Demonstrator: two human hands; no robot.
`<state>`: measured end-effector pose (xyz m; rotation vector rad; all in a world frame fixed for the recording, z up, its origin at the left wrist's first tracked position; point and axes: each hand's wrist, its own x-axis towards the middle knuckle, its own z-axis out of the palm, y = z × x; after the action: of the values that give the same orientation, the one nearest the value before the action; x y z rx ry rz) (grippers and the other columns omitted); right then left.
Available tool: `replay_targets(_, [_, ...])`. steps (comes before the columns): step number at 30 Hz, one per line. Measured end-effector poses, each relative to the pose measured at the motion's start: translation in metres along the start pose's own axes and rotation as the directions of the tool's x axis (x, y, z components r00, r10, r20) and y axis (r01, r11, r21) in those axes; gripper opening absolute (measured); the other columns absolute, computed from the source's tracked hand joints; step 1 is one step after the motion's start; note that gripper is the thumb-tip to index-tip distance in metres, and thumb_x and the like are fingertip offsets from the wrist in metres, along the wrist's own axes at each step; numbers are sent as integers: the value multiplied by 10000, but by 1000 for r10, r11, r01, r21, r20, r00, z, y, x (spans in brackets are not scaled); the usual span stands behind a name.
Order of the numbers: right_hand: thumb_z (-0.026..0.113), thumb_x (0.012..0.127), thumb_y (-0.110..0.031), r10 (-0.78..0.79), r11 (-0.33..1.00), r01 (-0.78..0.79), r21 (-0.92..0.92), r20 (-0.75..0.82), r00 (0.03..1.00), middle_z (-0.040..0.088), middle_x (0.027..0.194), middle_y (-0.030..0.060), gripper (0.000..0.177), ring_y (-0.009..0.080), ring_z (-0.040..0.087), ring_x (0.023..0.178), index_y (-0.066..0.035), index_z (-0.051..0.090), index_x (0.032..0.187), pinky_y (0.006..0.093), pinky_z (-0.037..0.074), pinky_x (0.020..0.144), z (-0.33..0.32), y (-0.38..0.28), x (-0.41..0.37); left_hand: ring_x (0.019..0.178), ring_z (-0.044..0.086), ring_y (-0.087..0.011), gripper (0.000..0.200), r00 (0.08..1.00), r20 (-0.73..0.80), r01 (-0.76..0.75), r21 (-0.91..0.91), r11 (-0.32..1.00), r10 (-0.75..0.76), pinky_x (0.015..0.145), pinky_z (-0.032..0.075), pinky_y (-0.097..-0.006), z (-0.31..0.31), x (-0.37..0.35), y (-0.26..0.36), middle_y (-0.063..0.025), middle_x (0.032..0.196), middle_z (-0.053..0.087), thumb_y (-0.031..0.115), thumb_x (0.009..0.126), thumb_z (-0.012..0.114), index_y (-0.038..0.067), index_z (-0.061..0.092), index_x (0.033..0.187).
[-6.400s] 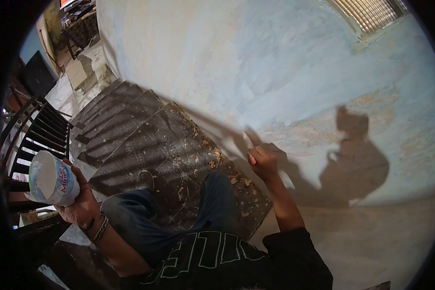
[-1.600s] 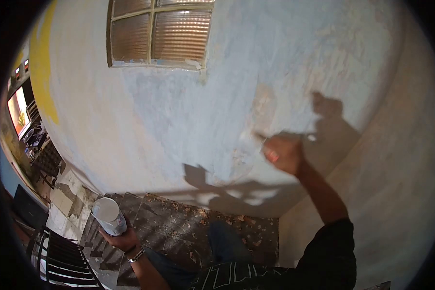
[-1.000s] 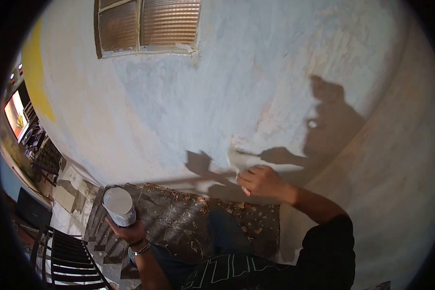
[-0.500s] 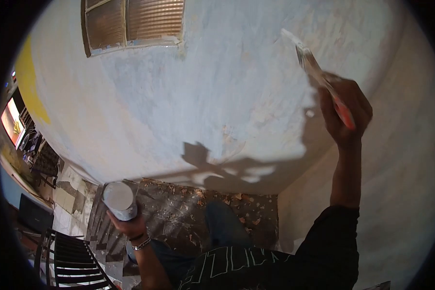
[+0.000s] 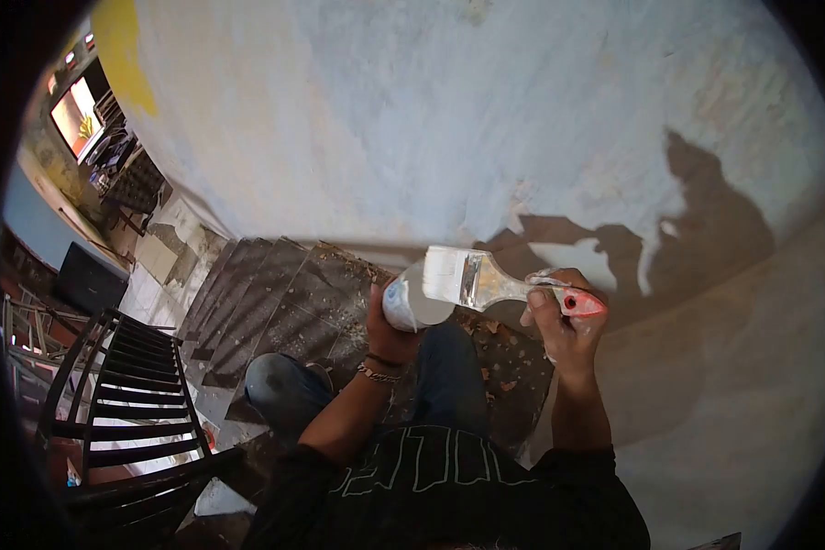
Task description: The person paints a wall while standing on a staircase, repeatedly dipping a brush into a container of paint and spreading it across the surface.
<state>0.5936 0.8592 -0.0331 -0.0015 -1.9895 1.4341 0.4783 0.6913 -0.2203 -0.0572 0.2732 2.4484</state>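
Note:
My left hand (image 5: 391, 337) is wrapped round a small paint can (image 5: 401, 310) in front of my knees. Pale paint shows at the can's top, and its side is smeared with white and blue. In my right hand (image 5: 566, 323) is a wide flat paintbrush (image 5: 495, 282) with a worn handle and a red end. Its white, paint-loaded bristles point left and overlap the can's mouth in this view. White smears mark the fingers of my right hand.
A patchy pale blue and cream wall (image 5: 367, 128) rises in front, carrying my shadow. Another wall (image 5: 706, 412) stands at the right. Debris lies on the dark floor (image 5: 266, 302). A black slatted chair (image 5: 142, 403) is at the left, with a cluttered table (image 5: 136, 191) beyond.
My right hand has brought the brush down from the wall to the can. My left hand has moved right and up with the can. The view has turned, and the window has left it.

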Motion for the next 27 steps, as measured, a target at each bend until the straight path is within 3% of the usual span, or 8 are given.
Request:
replay_targets(6, [746,810,-58,255,959,-242,-150,74,964,639,679,30,137,56,551,587,39,667,866,239,457,530,-7,23,-10,1151,583,-275,522,999,8,-36,93,995,36,999,465,-426,-17,9,-25,-127,1225,605,492,1021,357,56,525,1254])
replay_targets(9, [760,797,-86,172,946,-122,-302,146,974,658,687,68,172,87,579,594,36,668,876,270,482,560,-3,42,-26,1154,582,-279,525,999,48,-16,182,983,7,1014,455,-426,-24,6,-38,-141,1232,601,486,1025,342,45,519,1248])
replay_targets(10, [764,790,-114,226,920,-162,-357,146,963,664,699,101,190,115,607,607,28,669,874,291,497,587,-3,45,-31,1156,581,-279,525,999,49,3,196,981,-13,1015,454,-427,-24,2,-41,-142,1235,600,485,1026,341,43,519,1247])
replay_targets(13, [754,799,-123,172,924,-106,-369,151,973,669,710,108,185,123,619,613,25,670,871,295,498,590,-12,53,-43,1168,578,-278,534,995,-13,100,179,979,-100,1025,448,-428,-38,-1,-50,-149,1247,599,488,1023,348,34,517,1246])
replay_targets(17, [742,794,-83,268,937,-241,-252,76,961,680,761,108,153,136,635,660,24,672,878,290,503,622,-34,52,-49,1169,579,-278,545,980,-87,183,64,981,-177,1020,451,-432,-45,2,-61,-143,1244,605,492,1020,352,31,520,1257])
replay_targets(21, [736,814,-57,73,945,2,-326,219,973,675,749,83,154,125,620,645,37,667,914,275,497,604,-49,48,-37,1228,545,-294,577,984,-11,179,107,978,-179,1054,409,-478,-53,24,-70,-123,1314,575,517,1011,320,83,494,1350])
replay_targets(24, [713,848,-50,345,913,-336,-232,1,938,652,711,44,129,81,588,604,42,662,922,244,476,557,-47,41,-37,1229,545,-291,596,971,-29,239,48,970,-238,1044,419,-467,-46,36,-74,-119,1315,575,540,1005,306,93,494,1351])
replay_targets(27, [686,877,-46,268,940,-288,-184,-128,955,626,688,15,100,47,559,576,43,657,914,217,448,520,-50,47,-29,1167,584,-275,557,971,-40,236,7,972,-235,998,463,-449,-30,46,-76,-84,1269,606,540,1003,343,112,534,1305])
